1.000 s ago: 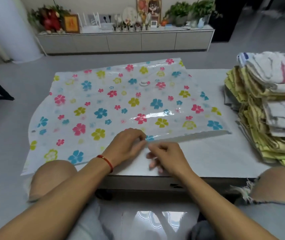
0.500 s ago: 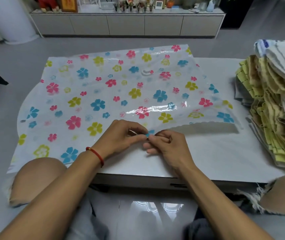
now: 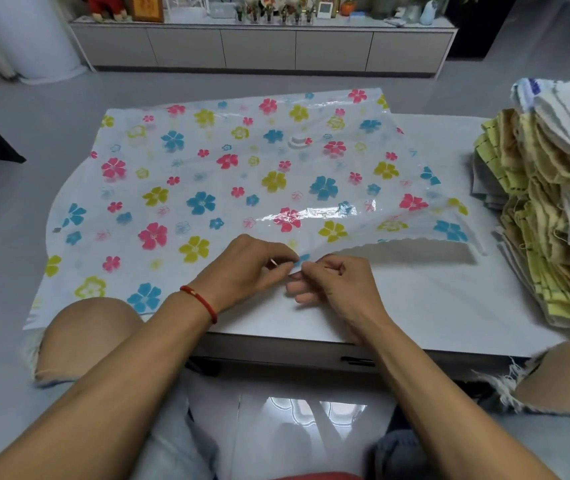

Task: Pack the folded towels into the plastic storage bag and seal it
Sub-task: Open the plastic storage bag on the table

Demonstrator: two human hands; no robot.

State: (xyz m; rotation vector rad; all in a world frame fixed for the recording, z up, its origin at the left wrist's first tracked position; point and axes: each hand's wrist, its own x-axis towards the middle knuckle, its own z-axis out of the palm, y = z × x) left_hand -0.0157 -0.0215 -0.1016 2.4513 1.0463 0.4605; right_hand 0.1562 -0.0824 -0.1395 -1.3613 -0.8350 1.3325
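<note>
Barely begun: both hands, left [image 3: 252, 268] and right [image 3: 337, 289], pinch the empty bag's [image 3: 242, 181] near edge apart, while the towels [image 3: 550, 209] wait stacked right of it, unpacked.

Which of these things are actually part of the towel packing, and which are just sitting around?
Part of the job:
- flowered plastic bag, flat on the table
- stack of folded towels at the right
- left hand and right hand, pinching the bag's near edge

Just lying about:
- long cabinet behind
- ornaments and plants on it
</note>
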